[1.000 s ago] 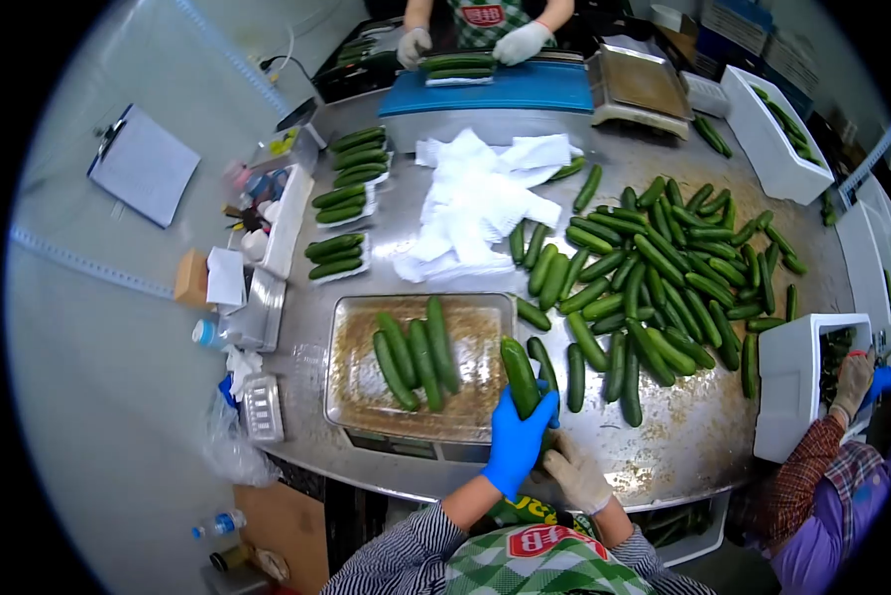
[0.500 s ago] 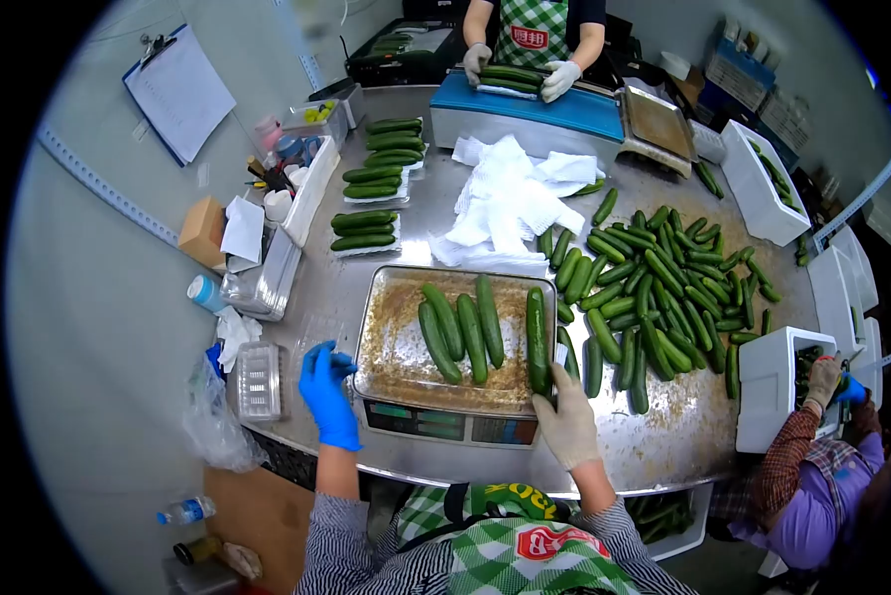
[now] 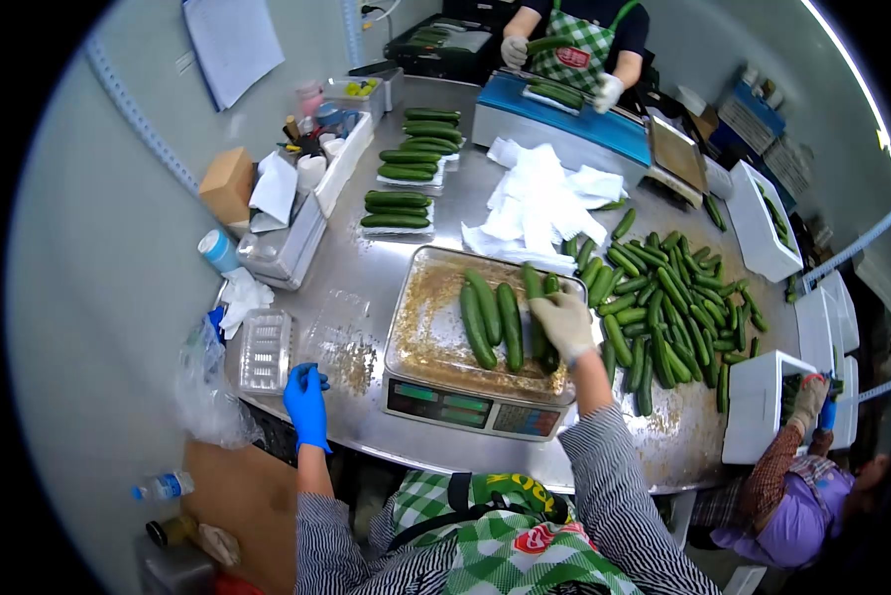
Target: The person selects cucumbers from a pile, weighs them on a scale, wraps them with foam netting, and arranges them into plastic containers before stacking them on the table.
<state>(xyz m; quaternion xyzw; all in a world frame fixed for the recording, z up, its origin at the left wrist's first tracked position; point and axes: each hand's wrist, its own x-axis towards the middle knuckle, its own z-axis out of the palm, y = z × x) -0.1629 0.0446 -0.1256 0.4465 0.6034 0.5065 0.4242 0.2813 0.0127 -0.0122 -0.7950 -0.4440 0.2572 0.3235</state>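
My right hand, in a pale glove, is closed round a cucumber at the right side of the scale's metal tray. Its palm hides part of that cucumber, and another cucumber lies against the fingers. Several dark green cucumbers lie side by side to its left, among them one nearest the tray's middle. Below the tray, the scale's display faces me. My left hand, in a blue glove, is above the table's front edge with its fingers curled in; nothing shows in them. A clear plastic box is just beyond it.
A heap of cucumbers lies to the right, with white cloths behind the scale. Packed cucumber trays stand back left. Across the table, a person handles cucumbers at a blue-topped machine. Another person reaches into a white foam box.
My right hand has moved up along the right-hand cucumbers, which now lie closer to the others. My left hand has drawn back left and its fingers have curled in. The view has shifted.
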